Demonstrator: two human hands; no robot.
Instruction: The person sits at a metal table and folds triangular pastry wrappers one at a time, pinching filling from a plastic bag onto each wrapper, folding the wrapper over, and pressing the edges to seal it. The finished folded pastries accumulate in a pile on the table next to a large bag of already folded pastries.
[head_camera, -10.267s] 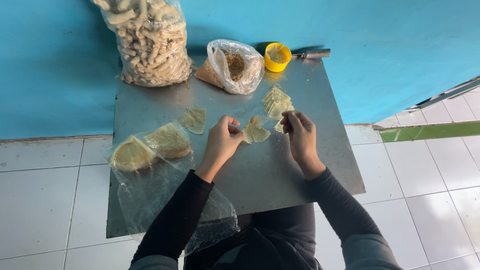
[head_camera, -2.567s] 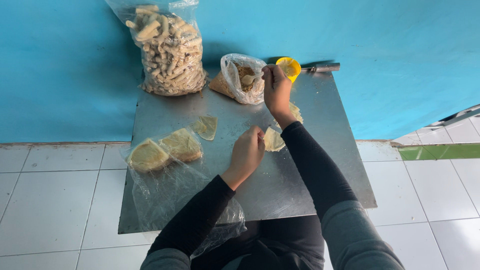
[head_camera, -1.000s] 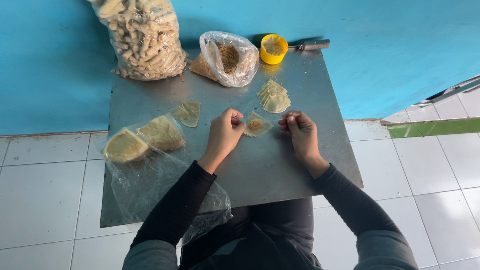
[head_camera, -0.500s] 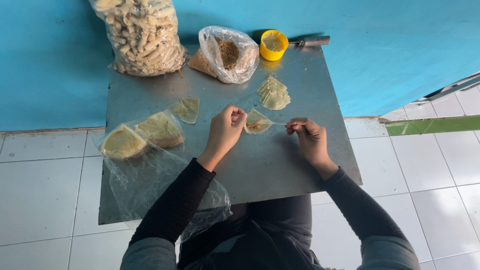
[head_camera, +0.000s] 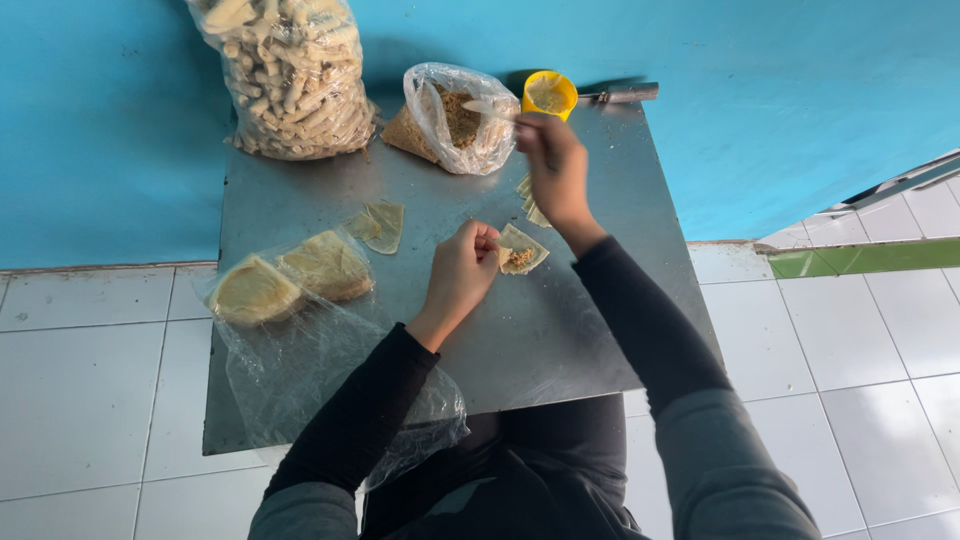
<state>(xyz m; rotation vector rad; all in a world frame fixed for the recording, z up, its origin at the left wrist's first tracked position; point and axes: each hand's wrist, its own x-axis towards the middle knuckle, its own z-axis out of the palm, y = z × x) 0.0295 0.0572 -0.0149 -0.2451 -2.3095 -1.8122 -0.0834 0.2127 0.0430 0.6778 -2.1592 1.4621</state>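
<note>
Left hand (head_camera: 462, 272) sits curled on the steel bench (head_camera: 560, 340), fingers closed down on the near-left corner of a small pastry wrapper (head_camera: 522, 250), pinning it flat. A little heap of brown crumbly filling (head_camera: 519, 258) lies on that wrapper, right at the left fingertips.

Right hand (head_camera: 553, 170) is up at the far side, fingers pinched shut around a slim spoon (head_camera: 490, 107) whose bowl pokes into the mouth of the clear bag of filling (head_camera: 455, 120). Just beyond the right knuckles stands a yellow cup (head_camera: 548, 95), with a metal-handled tool (head_camera: 625, 94) lying past it. Under the right wrist a small stack of wrappers (head_camera: 530, 205) waits.

To do this well, I'd judge: take a modest scoop, level rather than heaped, and carry it low so nothing drops on the bench. Keep the left fingers holding the corner only, clear of the middle, so the filling lands centred and the edges stay clean.

Pose: right forearm stretches forward and slightly left, wrist bent down toward the bag. Left forearm angles in from the near-left, wrist low, knuckles up.

Off beyond the left hand lie one folded piece (head_camera: 380, 225), two stacks of wrappers in plastic (head_camera: 290, 280), and a big bag of finished rolls (head_camera: 290, 75)
</note>
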